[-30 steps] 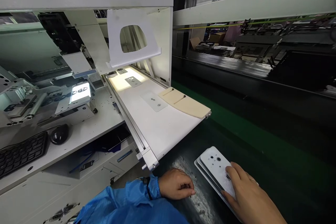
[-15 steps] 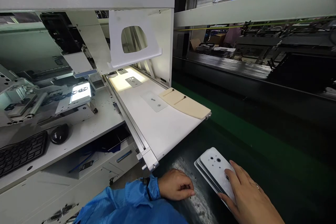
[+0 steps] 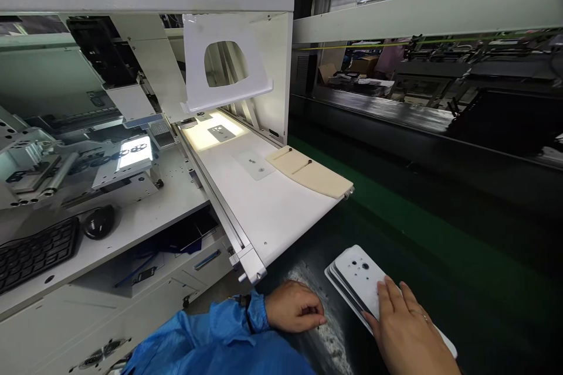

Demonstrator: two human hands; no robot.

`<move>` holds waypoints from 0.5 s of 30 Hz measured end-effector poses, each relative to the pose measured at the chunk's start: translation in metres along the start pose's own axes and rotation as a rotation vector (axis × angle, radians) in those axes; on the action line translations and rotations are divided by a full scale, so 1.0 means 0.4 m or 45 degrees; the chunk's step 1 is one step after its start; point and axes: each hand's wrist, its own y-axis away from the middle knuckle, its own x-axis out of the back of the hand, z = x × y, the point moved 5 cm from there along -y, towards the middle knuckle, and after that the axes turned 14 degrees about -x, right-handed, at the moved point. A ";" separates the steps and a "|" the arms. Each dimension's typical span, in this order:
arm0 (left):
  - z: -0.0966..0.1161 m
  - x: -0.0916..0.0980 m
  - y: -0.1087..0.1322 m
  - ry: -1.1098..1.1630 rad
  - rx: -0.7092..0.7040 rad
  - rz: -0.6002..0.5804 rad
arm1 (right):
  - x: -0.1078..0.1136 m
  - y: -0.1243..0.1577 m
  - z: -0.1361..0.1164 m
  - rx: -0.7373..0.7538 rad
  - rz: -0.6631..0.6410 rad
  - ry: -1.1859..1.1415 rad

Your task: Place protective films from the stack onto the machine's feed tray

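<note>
A stack of pale, thin rounded panels with small round holes at one end, like phone back covers (image 3: 359,269), lies on the dark surface at lower right. My right hand (image 3: 404,325) rests flat over the top panel, its thumb at the left edge and its fingers stretched across the face. Part of that panel shows beyond the hand. My left hand (image 3: 295,307) lies left of the stack, loosely curled, with nothing visible in it. On the white conveyor belt (image 3: 272,217) lies a translucent panel (image 3: 254,165); farther in, a grey panel (image 3: 221,133) sits on the lit area.
A cream guide plate (image 3: 310,173) with two screws borders the belt's right side. A white machine cover with an opening (image 3: 229,94) hangs over the belt's far end. At left are a black mouse (image 3: 99,221) and a keyboard (image 3: 39,252) on the machine's ledge.
The panels on the belt have shifted slightly farther in. My right hand has turned a little over the stack, and more of the top panel shows on its right. My left hand stays put.
</note>
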 end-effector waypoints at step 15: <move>0.000 0.000 0.000 -0.022 -0.010 -0.005 | 0.048 0.002 0.010 0.038 -0.129 -0.126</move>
